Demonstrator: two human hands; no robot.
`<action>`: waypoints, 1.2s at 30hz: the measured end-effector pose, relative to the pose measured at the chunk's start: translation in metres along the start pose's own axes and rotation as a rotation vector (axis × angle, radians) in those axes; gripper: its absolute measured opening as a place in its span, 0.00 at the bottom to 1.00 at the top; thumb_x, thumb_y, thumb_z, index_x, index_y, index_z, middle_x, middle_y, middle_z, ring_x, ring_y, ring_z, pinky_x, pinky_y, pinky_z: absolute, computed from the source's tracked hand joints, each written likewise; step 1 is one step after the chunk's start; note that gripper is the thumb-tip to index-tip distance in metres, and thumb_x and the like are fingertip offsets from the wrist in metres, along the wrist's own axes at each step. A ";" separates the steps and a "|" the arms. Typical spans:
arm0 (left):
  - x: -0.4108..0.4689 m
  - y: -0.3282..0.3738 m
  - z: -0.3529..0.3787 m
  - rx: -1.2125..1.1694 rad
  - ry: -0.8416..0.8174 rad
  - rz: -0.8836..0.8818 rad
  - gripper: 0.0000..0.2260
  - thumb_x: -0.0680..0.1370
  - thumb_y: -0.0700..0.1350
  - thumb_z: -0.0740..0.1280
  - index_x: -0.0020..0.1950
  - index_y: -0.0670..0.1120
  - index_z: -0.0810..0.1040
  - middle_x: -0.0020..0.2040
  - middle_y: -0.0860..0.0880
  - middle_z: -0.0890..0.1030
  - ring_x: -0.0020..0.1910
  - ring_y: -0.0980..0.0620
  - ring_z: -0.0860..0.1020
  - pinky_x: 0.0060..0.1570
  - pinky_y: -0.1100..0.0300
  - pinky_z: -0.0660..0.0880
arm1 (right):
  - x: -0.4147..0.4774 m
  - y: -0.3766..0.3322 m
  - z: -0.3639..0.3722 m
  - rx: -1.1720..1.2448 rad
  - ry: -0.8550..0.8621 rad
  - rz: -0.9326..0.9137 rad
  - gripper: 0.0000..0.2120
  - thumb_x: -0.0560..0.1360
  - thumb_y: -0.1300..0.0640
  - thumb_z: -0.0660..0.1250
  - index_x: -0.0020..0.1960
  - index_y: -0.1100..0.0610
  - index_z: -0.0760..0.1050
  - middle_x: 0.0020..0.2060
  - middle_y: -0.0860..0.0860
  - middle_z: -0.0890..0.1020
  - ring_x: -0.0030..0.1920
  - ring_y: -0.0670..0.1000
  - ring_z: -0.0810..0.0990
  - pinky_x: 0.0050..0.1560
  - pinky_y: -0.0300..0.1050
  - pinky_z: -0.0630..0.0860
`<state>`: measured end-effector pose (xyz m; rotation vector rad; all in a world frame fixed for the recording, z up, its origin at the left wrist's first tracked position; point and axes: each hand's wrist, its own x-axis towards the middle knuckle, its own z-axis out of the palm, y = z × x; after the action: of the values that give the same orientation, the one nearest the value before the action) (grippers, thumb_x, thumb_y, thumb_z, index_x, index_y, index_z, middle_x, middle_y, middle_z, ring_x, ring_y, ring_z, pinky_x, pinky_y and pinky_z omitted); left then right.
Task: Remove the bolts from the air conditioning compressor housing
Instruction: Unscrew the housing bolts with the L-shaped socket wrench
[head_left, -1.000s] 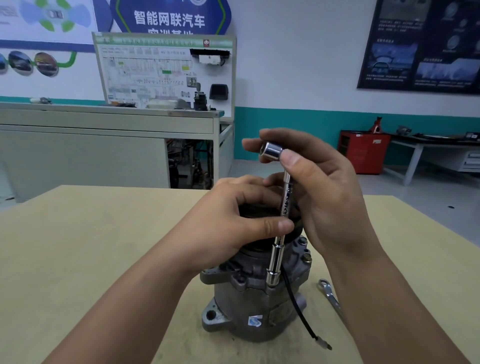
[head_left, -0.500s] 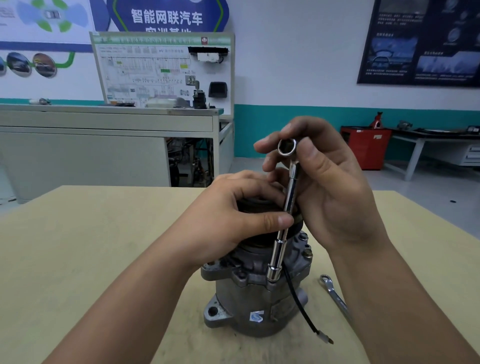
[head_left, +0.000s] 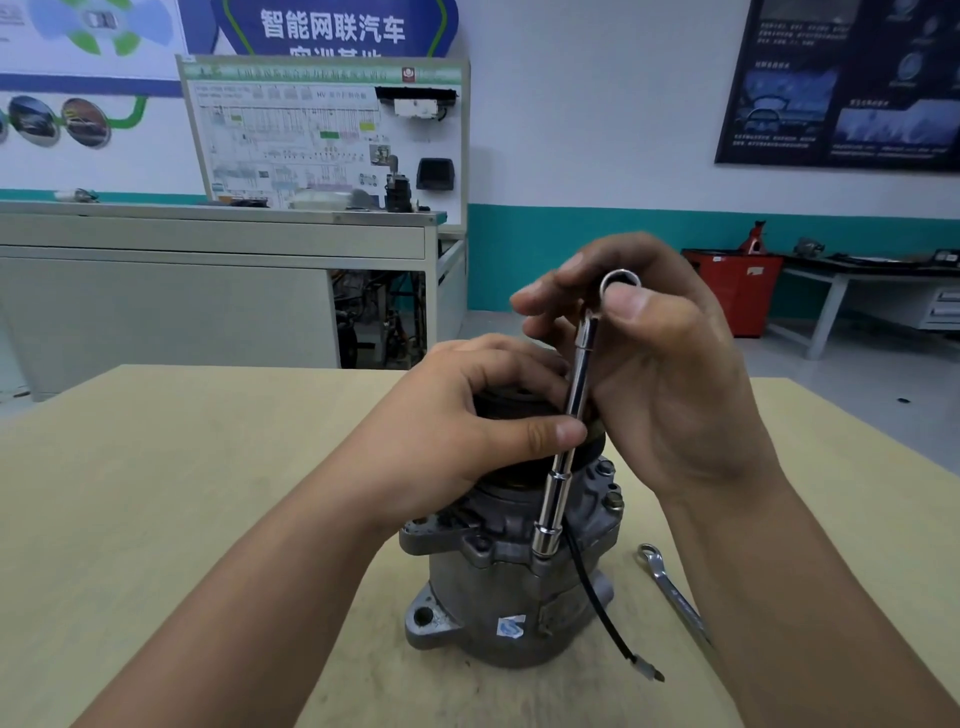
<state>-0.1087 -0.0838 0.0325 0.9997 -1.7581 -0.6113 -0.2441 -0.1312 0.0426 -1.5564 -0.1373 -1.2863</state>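
Metal compressor (head_left: 498, 587) gripped under left hand (head_left: 467, 431), right hand (head_left: 665, 374) pinching wrench (head_left: 563, 467)

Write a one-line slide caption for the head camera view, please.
Right hand pinches the top of a socket wrench standing on the compressor housing; left hand steadies its shaft.

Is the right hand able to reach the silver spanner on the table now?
Probably not yet: the right hand pinches the chrome socket wrench; the silver spanner lies unblocked close by.
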 end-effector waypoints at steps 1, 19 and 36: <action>0.000 0.000 0.000 0.009 0.000 0.001 0.07 0.62 0.50 0.72 0.38 0.51 0.81 0.49 0.56 0.82 0.50 0.62 0.79 0.54 0.68 0.73 | 0.000 0.000 0.000 0.003 0.004 0.006 0.09 0.69 0.60 0.60 0.40 0.56 0.79 0.41 0.53 0.84 0.43 0.50 0.80 0.47 0.42 0.76; -0.001 0.001 -0.006 -0.050 -0.119 0.009 0.05 0.68 0.45 0.72 0.43 0.48 0.84 0.50 0.60 0.81 0.51 0.64 0.78 0.49 0.75 0.70 | 0.003 0.007 -0.001 0.027 0.225 -0.007 0.05 0.77 0.62 0.58 0.47 0.60 0.72 0.36 0.51 0.83 0.42 0.48 0.82 0.41 0.39 0.77; -0.002 0.000 0.004 -0.028 0.001 -0.021 0.16 0.64 0.47 0.78 0.47 0.43 0.83 0.45 0.50 0.84 0.47 0.51 0.83 0.53 0.52 0.78 | 0.001 0.011 0.006 -0.303 0.139 -0.108 0.09 0.72 0.65 0.66 0.48 0.53 0.77 0.44 0.46 0.84 0.50 0.47 0.81 0.49 0.38 0.75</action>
<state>-0.1122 -0.0824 0.0304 1.0004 -1.7358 -0.6465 -0.2332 -0.1320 0.0376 -1.7251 0.0657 -1.5510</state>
